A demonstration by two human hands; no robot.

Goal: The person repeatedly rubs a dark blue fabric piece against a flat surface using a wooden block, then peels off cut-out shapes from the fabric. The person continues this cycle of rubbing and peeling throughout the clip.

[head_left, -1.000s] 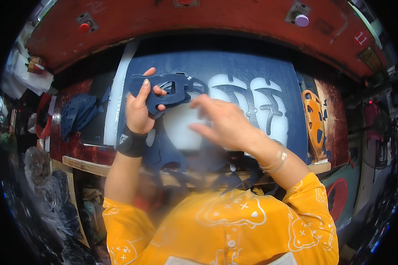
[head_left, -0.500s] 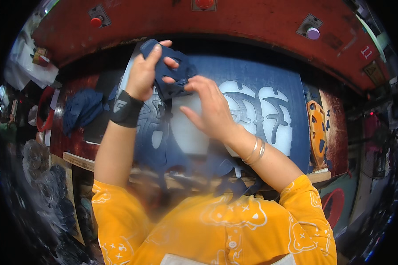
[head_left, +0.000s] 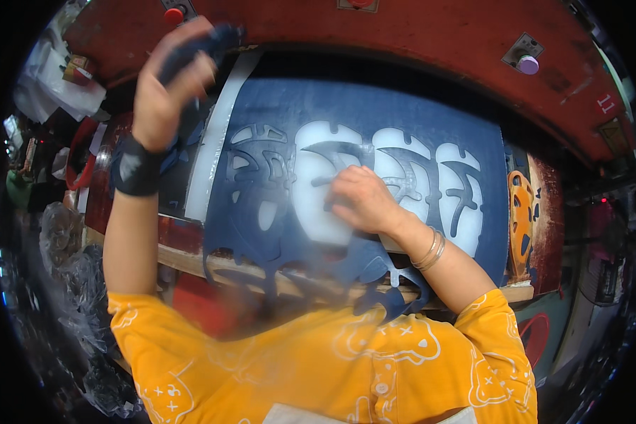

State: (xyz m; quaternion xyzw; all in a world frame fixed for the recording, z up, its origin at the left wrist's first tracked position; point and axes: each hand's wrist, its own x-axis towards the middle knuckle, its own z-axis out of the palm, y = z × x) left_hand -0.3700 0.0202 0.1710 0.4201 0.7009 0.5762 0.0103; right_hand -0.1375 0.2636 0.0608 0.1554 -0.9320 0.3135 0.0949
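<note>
My left hand [head_left: 164,95], blurred and raised at the far left, is closed around a dark blue cut-out piece [head_left: 203,48]. A dark blue sheet [head_left: 431,106] lies on a white board [head_left: 215,148], which shows through several sole-shaped openings. My right hand [head_left: 364,200] is over one of the middle openings. Its fingers are bent together, and what they hold, if anything, is hidden. Loose dark blue strips [head_left: 318,272] of the sheet hang over the front edge near my body.
A red machine beam [head_left: 431,42] with a purple knob [head_left: 528,64] and a red button [head_left: 174,15] spans the far side. On the right lies an orange sole-shaped frame [head_left: 521,219]. Clear plastic bags [head_left: 63,240] are at the left. A wooden rail [head_left: 184,258] runs along the front.
My left hand has carried the dark blue piece away to the far left, off the sheet. My right hand has parted from that piece and come down nearer, over the sheet's middle opening.
</note>
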